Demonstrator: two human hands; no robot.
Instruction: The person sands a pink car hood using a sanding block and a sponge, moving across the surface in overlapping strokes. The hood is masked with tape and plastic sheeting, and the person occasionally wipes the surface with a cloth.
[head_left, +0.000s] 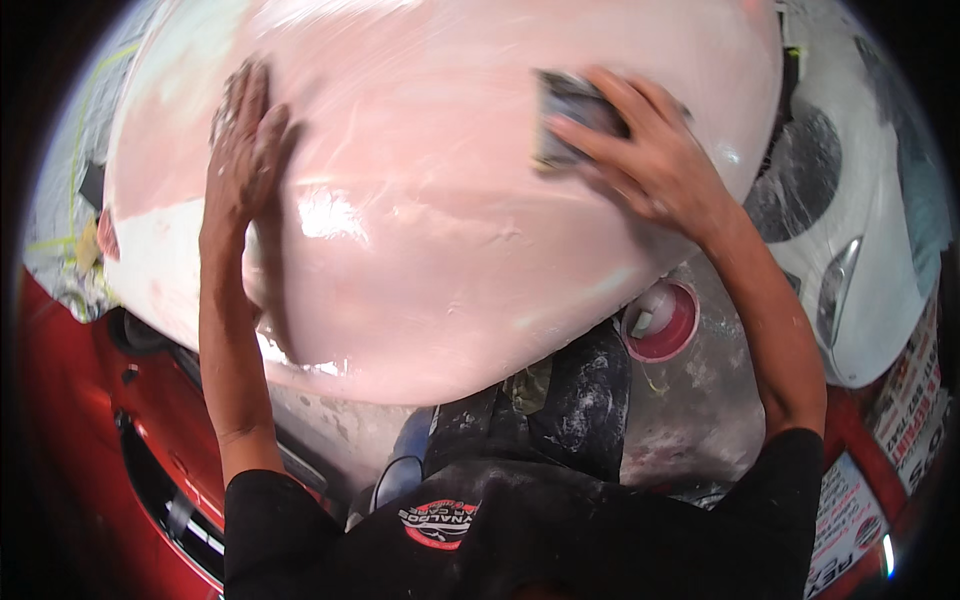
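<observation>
A large, curved car panel, pinkish and white with a wet shine, fills the middle of the view. My left hand lies flat on its left side, fingers stretched out and smeared with pale residue. On the upper right of the panel, my right hand grips a sanding block, dark grey with a pale edge. The fingers curl over the block, and its underside is hidden against the surface.
A red bucket with a whitish thing inside stands on the grey floor, just past the panel's right edge. To the right is a whitish car; at lower left is a red car. Printed signs lie at lower right.
</observation>
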